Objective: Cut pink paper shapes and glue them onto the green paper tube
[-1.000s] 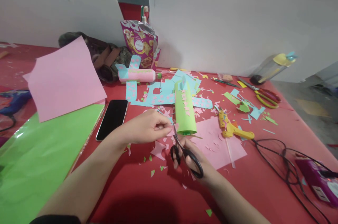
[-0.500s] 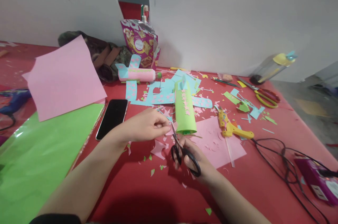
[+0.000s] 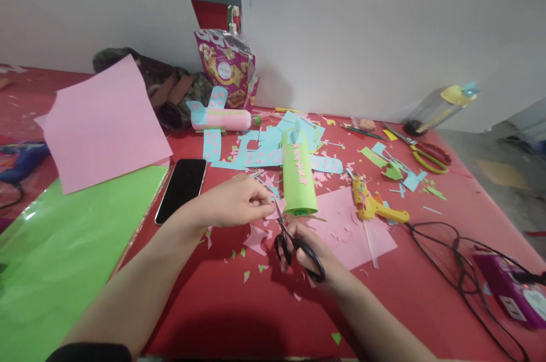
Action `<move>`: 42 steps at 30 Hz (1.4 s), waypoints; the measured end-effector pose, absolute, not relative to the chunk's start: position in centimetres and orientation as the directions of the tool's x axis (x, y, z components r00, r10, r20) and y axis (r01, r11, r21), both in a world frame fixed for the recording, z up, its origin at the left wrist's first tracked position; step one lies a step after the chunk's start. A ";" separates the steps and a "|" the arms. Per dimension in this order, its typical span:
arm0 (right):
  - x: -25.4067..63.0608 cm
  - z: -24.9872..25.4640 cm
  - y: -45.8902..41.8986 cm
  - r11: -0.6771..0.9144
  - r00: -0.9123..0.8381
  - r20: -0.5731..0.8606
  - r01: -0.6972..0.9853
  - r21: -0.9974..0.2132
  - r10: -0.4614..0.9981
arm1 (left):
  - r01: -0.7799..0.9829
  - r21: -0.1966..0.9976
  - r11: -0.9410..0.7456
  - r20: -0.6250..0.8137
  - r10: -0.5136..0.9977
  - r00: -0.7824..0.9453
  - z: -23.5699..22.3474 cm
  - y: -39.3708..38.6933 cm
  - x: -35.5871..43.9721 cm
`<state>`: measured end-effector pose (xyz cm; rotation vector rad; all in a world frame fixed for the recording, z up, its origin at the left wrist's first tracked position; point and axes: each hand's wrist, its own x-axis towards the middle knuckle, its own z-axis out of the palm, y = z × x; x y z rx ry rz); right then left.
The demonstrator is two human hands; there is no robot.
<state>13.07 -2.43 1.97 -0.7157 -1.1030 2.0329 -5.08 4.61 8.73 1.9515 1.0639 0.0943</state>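
Note:
My left hand (image 3: 243, 201) pinches a small piece of pink paper (image 3: 276, 209) between thumb and fingertips. Black-handled scissors (image 3: 299, 248) are in my right hand (image 3: 318, 251), fingers through the loops, with the blades pointing up at the pink piece. Just beyond the blades lies a green paper-wrapped bottle plane (image 3: 298, 180) with blue wings and a row of pink stars along its top. A larger pink sheet (image 3: 341, 231), strewn with pink offcuts, is on the table right of the scissors.
A yellow glue gun (image 3: 375, 208) with a trailing black cord lies right, near a purple power strip (image 3: 509, 288). A phone (image 3: 181, 190) and pink sheets (image 3: 106, 123) are left. Behind stand a pink bottle plane (image 3: 224, 120) and a snack bag (image 3: 226, 69). Larger scissors (image 3: 426, 154) lie back right.
Both hands stay almost in place. The scissor handles look slightly wider apart; the pink piece is still between my left fingers.

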 end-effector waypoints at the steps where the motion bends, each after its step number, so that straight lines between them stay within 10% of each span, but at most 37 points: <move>1: 13.1 1.9 -2.4 -0.390 -0.602 -0.135 -0.316 -0.865 0.787 | 0.649 0.724 -0.236 -0.328 0.710 0.624 8.7 4.6 -5.1; 42: 12.6 1.4 -2.7 -0.330 -0.499 -0.073 -0.450 -0.830 0.864 | 0.522 0.850 -0.074 -0.281 0.774 0.568 7.5 4.2 -3.9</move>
